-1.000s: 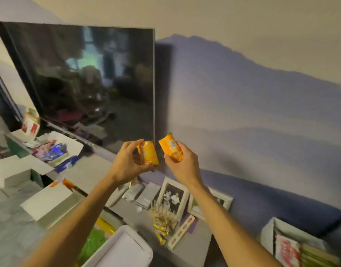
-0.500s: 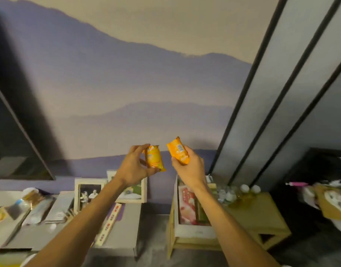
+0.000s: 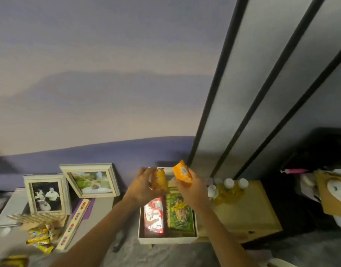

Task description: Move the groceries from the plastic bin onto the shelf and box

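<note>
My left hand [image 3: 141, 186] grips a small orange snack packet [image 3: 160, 180]. My right hand [image 3: 192, 189] grips a second orange packet [image 3: 182, 171] with a white label. Both hands hover side by side over the far end of a white open box [image 3: 166, 240]. Inside the box lie a red and white package [image 3: 154, 218] and a green package [image 3: 180, 216]. The plastic bin is out of view.
The box rests on a low pale wooden table [image 3: 248, 212] with several yellow bottles [image 3: 228, 189]. To the left, a grey shelf [image 3: 100, 209] carries two framed photos [image 3: 47, 193], yellow candy packets [image 3: 41, 238] and a long patterned strip [image 3: 75, 221]. Dark clutter stands at right.
The view has swung right and tilted down, away from the television. Both hands, still holding the packets, have come down over the white box.
</note>
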Available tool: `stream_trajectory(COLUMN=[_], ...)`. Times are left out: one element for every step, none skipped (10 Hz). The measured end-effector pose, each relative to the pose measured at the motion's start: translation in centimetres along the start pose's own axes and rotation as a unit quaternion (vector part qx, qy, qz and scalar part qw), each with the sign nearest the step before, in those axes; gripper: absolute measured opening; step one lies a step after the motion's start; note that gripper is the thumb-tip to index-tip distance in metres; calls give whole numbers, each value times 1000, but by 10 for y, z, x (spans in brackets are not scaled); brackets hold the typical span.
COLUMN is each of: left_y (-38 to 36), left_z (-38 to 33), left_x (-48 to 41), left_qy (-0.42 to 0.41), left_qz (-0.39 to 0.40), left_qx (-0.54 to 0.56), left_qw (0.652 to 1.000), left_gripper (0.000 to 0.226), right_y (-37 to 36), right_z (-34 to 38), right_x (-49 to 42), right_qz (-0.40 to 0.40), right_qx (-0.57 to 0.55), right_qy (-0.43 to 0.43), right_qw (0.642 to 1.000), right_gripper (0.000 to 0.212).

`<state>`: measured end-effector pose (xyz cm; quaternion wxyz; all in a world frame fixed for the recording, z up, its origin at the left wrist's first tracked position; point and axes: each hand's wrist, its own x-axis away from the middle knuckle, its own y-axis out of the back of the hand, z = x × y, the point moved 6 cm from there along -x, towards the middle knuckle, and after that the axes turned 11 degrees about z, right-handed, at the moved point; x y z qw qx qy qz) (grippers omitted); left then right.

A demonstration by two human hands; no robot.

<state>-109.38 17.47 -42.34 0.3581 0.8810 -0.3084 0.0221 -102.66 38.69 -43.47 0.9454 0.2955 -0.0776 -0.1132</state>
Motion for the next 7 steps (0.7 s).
stream_trajectory(left_y=[-56, -94, -104, -107, -105, -98, -84], left_z=[6, 21, 38, 47, 50, 50, 38], left_x=[-10, -5, -3, -3, -2, 2, 9], left_qy=[-28, -30, -15, -17, -26, -27, -20], left_qz=[49, 47, 37, 36, 43, 49, 37], left_qx=[6, -68, -195, -240, -245, -224, -214], left_qw=[998, 996, 980, 970, 968, 973, 976], left_gripper=[91, 92, 102, 104, 108, 112, 103], right_y=[-34, -60, -70, -76, -75, -69, -56], right_z=[-52, -97, -109, -110, -105, -100, -86], right_x=[13, 39, 55, 61, 62, 62, 61], right_qz=[-5, -14, -25, -27, -20, -25, -2], right_qx=[25, 71, 144, 190, 196, 182, 148], right_qy=[-37, -53, -53, -53, -51, -38, -21], right_qw=[999, 996, 988, 980, 979, 982, 989], right_gripper=[48, 67, 80, 80, 81, 83, 82])
